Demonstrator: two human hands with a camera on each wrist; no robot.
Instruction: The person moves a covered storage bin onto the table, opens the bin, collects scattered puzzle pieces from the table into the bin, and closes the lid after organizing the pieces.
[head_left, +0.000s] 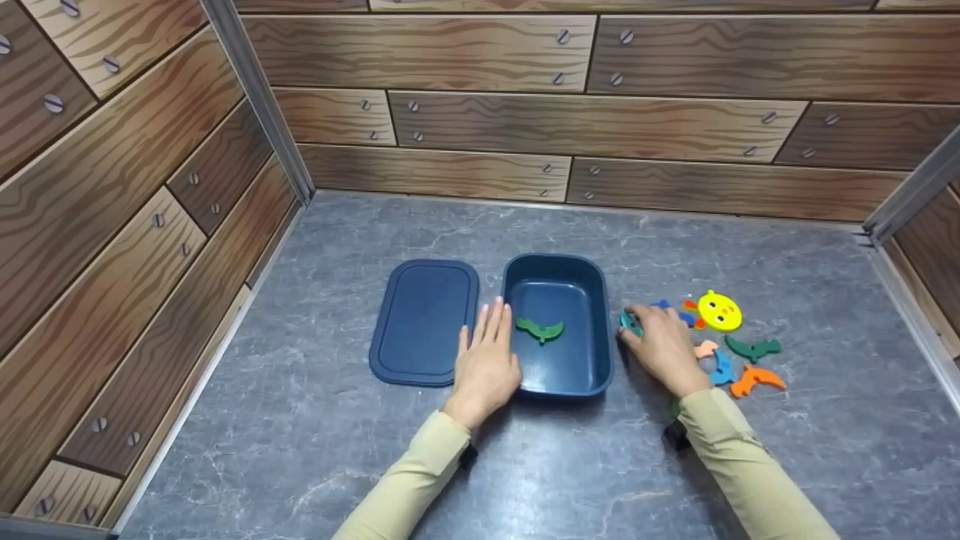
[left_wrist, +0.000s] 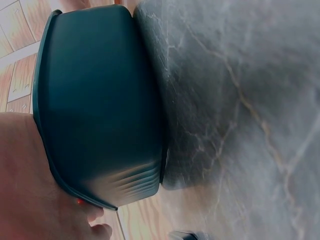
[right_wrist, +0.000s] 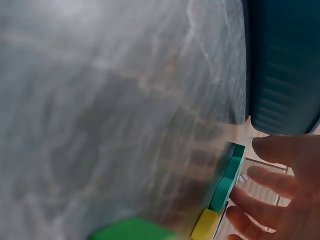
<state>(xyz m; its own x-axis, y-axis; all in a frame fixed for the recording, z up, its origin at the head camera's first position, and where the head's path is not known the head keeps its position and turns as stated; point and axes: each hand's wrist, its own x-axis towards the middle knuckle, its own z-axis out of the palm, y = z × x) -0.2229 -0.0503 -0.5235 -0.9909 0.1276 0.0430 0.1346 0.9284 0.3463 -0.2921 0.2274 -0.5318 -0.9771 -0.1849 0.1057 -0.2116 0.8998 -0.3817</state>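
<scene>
Resting at the box's left rim: left hand [head_left: 486, 365], fingers straight and relaxed, lying along the edge, not gripping anything.
Right hand [head_left: 664, 345]: just right of the box, fingers bent down around a teal piece [head_left: 628, 322]. Honestly can't tell if it's actually pinching it or only hovering close.
Box [head_left: 574, 371]: dark blue, rounded corners, top off.
Inside the box: one green curvy piece [head_left: 541, 331], toward the left wall.
Lid [head_left: 420, 322]: same dark blue, lying flat left of the box, the left hand partly covering its right edge.
Pile right of the box: yellow face piece [head_left: 720, 311] furthest back, then dark green piece [head_left: 754, 348], peach piece [head_left: 705, 349], light blue piece [head_left: 721, 367] and orange piece [head_left: 757, 381], all past the right hand.
Under the box: grey marbled table [head_left: 300, 457].
Behind the box: wood-look wall [head_left: 465, 52], fake screws and all.
Sleeves [head_left: 409, 469]: pale yellowish, coming in from the near side of the box.
</scene>
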